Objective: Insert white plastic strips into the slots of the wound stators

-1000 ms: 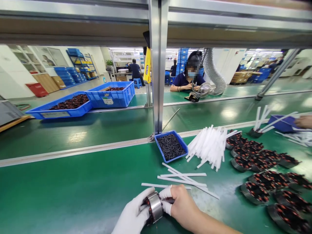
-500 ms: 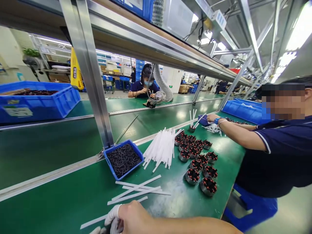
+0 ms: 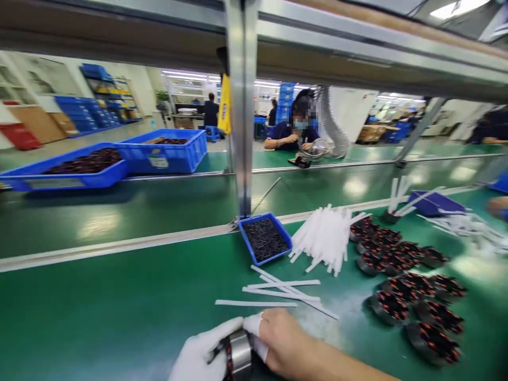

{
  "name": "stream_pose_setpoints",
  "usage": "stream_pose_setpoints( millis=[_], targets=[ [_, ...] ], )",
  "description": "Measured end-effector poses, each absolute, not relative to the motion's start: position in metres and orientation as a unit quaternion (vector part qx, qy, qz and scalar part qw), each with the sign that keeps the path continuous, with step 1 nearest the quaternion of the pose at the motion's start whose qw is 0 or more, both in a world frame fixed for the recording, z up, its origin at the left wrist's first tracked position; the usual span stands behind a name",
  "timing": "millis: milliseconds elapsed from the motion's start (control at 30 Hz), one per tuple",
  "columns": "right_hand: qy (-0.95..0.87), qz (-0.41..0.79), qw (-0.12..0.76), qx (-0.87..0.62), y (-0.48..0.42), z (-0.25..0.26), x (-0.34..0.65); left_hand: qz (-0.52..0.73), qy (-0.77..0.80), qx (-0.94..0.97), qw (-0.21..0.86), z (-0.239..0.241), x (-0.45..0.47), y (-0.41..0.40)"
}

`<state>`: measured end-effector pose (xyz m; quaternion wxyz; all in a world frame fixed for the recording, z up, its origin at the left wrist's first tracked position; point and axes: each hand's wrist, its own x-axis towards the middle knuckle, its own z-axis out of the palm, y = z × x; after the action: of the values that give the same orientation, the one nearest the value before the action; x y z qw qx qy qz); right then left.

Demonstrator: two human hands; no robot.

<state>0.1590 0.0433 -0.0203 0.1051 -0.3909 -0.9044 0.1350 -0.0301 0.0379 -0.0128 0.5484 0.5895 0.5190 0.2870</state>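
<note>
At the near edge of the view, my left hand (image 3: 202, 352), in a white glove, is closed round a motor stator (image 3: 241, 353), a steel ring with red windings tilted on its side. My right hand (image 3: 278, 336) has white covers on its fingertips. Its bent fingers press on the right side of the same stator; their tips are partly hidden. Just beyond the hands lie several loose white strips (image 3: 281, 290), some crossed over each other. Farther off are a blue tray (image 3: 243, 239) of short black sleeves (image 3: 265, 238) and a thick pile of white strips (image 3: 323, 238).
Several stators (image 3: 391, 307) stand in rows at the right. Behind them, a small dark holder (image 3: 391, 216) carries upright strips beside a purple tray (image 3: 438, 201). A metal post (image 3: 242, 116) rises behind the black-sleeve tray. Blue bins (image 3: 178, 156) stand at the far left; a co-worker (image 3: 296, 129) sits opposite.
My view has swung left, bringing my left hand and the stator into fuller sight. The strip partly covered by my right hand now lies uncovered. The co-worker at the right is mostly out of view.
</note>
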Motion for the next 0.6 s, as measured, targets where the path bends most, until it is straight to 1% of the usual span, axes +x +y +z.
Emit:
stream_pose_setpoints(
  millis=[67,200,333,600],
  targets=[
    [-0.895,0.156,0.134,-0.396,0.041,-0.025,0.16,0.283,0.476,0.6,0.577,-0.006,-0.027,0.036],
    [-0.88,0.201,0.168,-0.396,0.038,-0.032,0.162,0.29,0.452,0.623,0.568,0.001,-0.023,0.034],
    [-0.869,0.239,0.174,-0.397,0.037,-0.03,0.163,0.292,0.46,0.624,0.561,0.0,-0.023,0.03],
    [-0.864,0.255,0.183,-0.393,0.038,-0.019,0.158,0.295,0.443,0.63,0.566,0.003,-0.024,0.03]
  ],
)
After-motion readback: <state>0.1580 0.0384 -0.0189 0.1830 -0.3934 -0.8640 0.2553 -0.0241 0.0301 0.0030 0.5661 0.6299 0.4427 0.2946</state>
